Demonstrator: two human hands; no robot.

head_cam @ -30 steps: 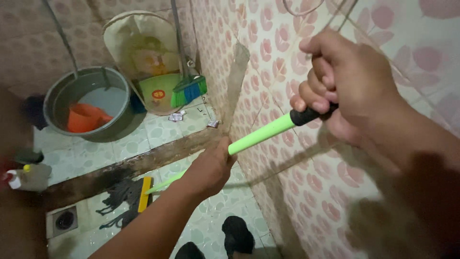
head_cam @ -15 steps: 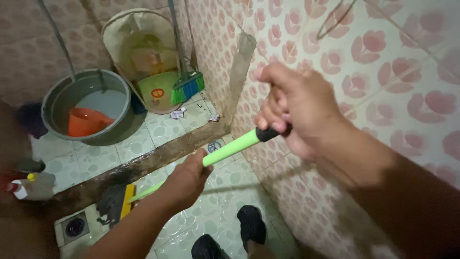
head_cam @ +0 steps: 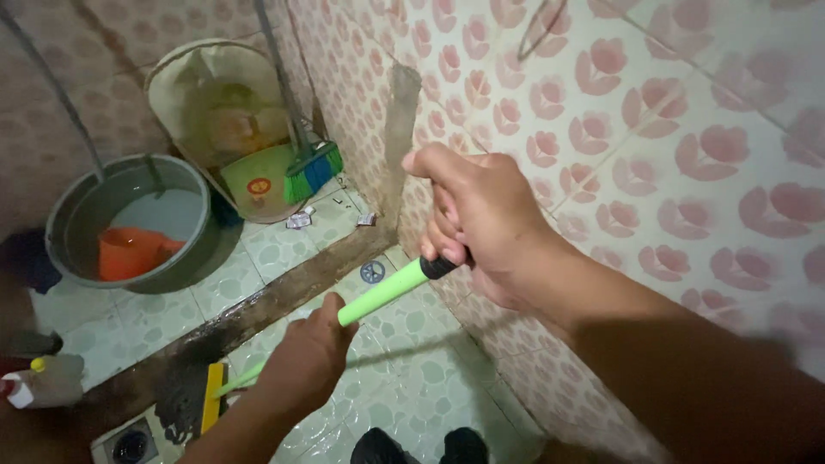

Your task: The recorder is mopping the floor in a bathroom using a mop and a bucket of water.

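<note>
Head view, two people talking it over:

— What are the hands on?

— Both are clamped on the mop handle (head_cam: 382,292). The right hand (head_cam: 481,215) is wrapped shut round its black top grip; the left hand (head_cam: 309,352) is closed round the green shaft lower down.

— And the mop head?

— The mop head (head_cam: 191,397), dark strands on a yellow bar, lies on the wet floor (head_cam: 412,378), just beside the drain (head_cam: 129,445) and below the dark step (head_cam: 284,288).

— What else is near that drain?

— Beyond the step from it stands a grey tub (head_cam: 185,258) with an orange scoop (head_cam: 129,251) inside. Farther back a green broom (head_cam: 311,169) leans in the corner, and a bottle (head_cam: 47,382) sits off to the drain's left.

— How would you do this well?

— I'd judge the hands should stay well apart on the handle, the lower one steering and the upper one pressing. Strokes ought to run toward the drain, with the strands flat, and clear of the feet (head_cam: 421,447).
</note>
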